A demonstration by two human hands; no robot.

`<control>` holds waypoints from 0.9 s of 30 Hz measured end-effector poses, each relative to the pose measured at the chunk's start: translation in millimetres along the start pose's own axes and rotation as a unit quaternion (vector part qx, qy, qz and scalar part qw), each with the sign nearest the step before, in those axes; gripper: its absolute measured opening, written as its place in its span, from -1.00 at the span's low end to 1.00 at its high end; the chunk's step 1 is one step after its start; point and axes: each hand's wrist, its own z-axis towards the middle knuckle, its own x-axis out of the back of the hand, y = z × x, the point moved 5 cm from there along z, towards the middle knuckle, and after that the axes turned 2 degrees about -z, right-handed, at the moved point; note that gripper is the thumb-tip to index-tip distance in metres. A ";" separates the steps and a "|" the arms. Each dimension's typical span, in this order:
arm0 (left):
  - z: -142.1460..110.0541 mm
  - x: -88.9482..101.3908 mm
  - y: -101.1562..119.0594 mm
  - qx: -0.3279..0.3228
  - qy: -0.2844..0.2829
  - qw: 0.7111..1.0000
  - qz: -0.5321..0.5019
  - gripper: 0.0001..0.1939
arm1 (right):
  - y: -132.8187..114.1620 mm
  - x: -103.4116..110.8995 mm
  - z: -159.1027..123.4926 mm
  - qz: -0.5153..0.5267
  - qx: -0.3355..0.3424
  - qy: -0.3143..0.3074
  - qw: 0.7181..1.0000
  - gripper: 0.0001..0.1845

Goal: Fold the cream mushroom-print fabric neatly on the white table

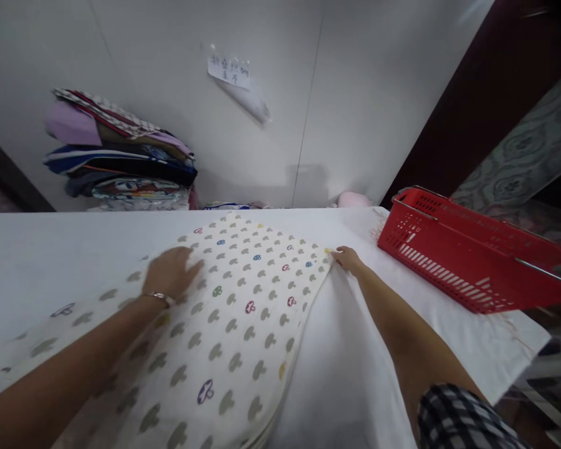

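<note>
A white cloth [243,284] printed with grey and coloured mushroom shapes lies across the white-covered table, its near edge running out of view at the bottom. My left hand [171,274], with a bracelet at the wrist, rests on or just over the left part of this cloth, fingers apart and slightly blurred. At the cloth's right corner, my right hand [347,259] pinches the fabric between thumb and fingers. Along the near right edge, several layers of fabric show.
A red plastic basket [467,255] with metal handles stands at the table's right end. Folded fabrics [126,156] are piled at the back left against the wall. A paper note [229,70] is stuck on the wall, and a pink object [354,199] sits behind the table edge.
</note>
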 end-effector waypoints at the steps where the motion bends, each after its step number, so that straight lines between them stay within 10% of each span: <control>1: -12.3 1.8 26.0 -0.037 -0.014 0.998 -0.040 -0.55 | 1.7 1.7 -8.1 0.027 -0.008 0.006 1.000 -0.57; 7: -111.6 9.3 169.6 -0.167 -0.173 0.949 -0.206 -0.67 | 12.4 -3.6 -82.3 0.206 -0.048 0.015 0.977 -0.58; 11: -145.6 3.9 219.0 -0.184 -0.204 0.944 -0.182 -0.60 | 11.1 -19.7 -134.8 0.329 -0.069 -0.031 0.941 -0.57; 17: -140.9 -14.9 239.3 -0.129 -0.202 0.968 -0.077 -0.58 | -7.3 -49.8 -183.0 0.511 -0.100 -0.093 0.849 -0.50; 27: -122.8 -19.0 219.7 -0.011 -0.249 0.956 -0.157 -0.85 | -6.1 -57.0 -197.6 0.469 -0.012 -0.053 0.881 -0.61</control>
